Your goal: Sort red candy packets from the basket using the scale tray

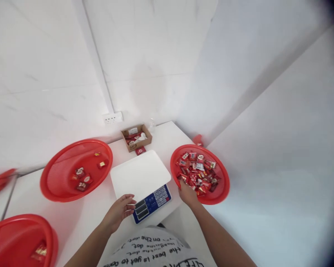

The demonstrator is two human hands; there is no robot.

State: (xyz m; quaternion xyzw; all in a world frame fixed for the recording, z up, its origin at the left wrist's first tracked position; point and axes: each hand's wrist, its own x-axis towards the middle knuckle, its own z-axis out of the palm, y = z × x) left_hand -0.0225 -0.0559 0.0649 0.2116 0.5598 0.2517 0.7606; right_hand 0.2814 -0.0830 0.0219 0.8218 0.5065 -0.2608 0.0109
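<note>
My right hand (188,194) grips the near left rim of a red plastic basket (224,185), its fingertips partly hidden. Many small red wrapped packets (198,171) lie heaped inside that basket, which reaches past the table's right edge. My left hand (120,211) hovers by the near left corner of a digital scale, fingers loosely apart and holding nothing. The scale has a bare white weighing plate (140,176) and a blue panel (152,203) with keys and dark displays.
Another red basket (55,163) with several packets stands left of the scale. A third basket (13,222) is cut off at the lower left. Behind the scale, a cardboard box (136,138) holds packets on the white table (167,133). A socket (113,118) is on the wall.
</note>
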